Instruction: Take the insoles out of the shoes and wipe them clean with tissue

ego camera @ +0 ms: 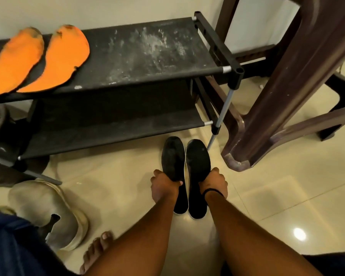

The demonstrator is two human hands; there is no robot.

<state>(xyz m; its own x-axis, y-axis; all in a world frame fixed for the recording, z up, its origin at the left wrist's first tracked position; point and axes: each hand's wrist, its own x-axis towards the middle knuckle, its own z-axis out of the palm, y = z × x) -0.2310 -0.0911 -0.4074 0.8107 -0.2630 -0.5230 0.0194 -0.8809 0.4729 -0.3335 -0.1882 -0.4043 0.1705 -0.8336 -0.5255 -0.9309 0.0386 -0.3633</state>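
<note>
A: Nearest the camera: a bare foot (pixel 97 250) on the tiled floor (pixel 287 196), with a pale worn shoe (pixel 48 214) just beside it.

B: And the hands?

A: The left hand (pixel 163 188) grips the left black insole (pixel 173 160) at its waist, fingers curled round the edge. The right hand (pixel 215 182) holds the right black insole (pixel 198 162) the same way. The two lie side by side, nearly touching, in front of the shoe rack (pixel 147 56).

B: Are they out of their shoes?

A: They read as flat insoles, held clear of any shoe. Whether their heels touch the floor cannot be told.

B: The orange pair?

A: Two orange insoles (pixel 40 58) rest on the rack's dusty top shelf, well apart from the hands.

B: So the step in hand?

A: Probably removal is done for this pair and wiping is due. No tissue is in view; the next move calls for freeing one hand to fetch it.
</note>
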